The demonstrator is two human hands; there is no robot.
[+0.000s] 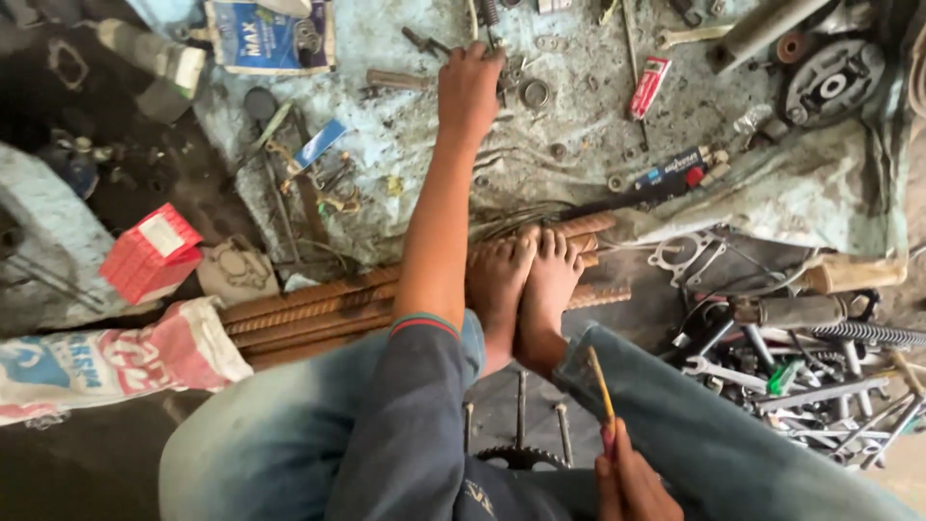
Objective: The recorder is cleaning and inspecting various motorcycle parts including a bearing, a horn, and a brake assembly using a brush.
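Closest to the lens, the right hand (632,482) sits low by the knee, fingers clamped round a thin yellow-and-red stick-like tool (602,397), perhaps a slim screwdriver or pencil, that points upward. Well ahead of it, the left hand (470,89) stretches out at arm's length, its fingers curled down onto a scatter of small metal parts (521,82) on a grubby pale blue cloth (405,145); whether it has pinched anything yet I cannot tell, since the fingertips are hidden.

Judging by this, the picking-out is only at the reaching stage: nothing has been lifted clear, and the tool in the right hand touches no workpiece.

Between the two hands lie bare feet (526,289) resting on a bundle of rusty ribbed steel bars (318,304). Right of the right hand is a heap of spanners and wrenches (801,371). Left of the left arm sit a small red box (151,253) and a printed sack (106,359). Clutter crowds the left hand on all sides.
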